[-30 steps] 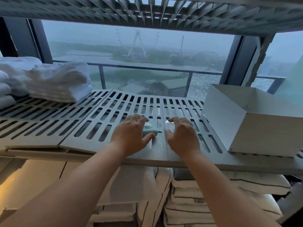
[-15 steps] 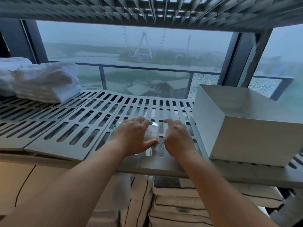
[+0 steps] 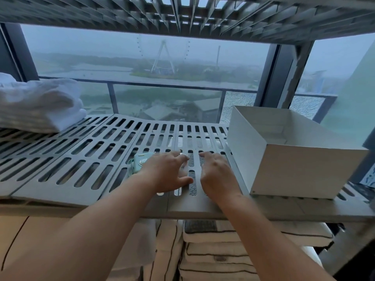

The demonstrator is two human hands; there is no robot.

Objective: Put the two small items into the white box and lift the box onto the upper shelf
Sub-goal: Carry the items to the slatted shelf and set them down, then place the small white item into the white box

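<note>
A mint-green small item (image 3: 139, 161) lies on the slatted grey shelf (image 3: 81, 159), just left of my left hand (image 3: 168, 172), which partly covers it. That hand rests palm down with fingers spread. A pale small item (image 3: 183, 169) shows faintly between its thumb and forefinger; whether the hand grips it is unclear. My right hand (image 3: 218, 176) lies palm down beside it, fingers bent, with nothing seen in it. The open white box (image 3: 304, 171) stands on the same shelf, right of my right hand. The upper shelf (image 3: 182, 15) spans overhead.
Folded white towels (image 3: 40, 104) are stacked at the shelf's back left. Folded linens (image 3: 213, 250) fill the level below. A window with a railing lies behind the shelf, and a dark upright post (image 3: 300, 76) stands behind the box.
My left hand has shifted right off the mint-green item, which now shows at its left edge. Both hands sit nearer the box, and the view has swung left.
</note>
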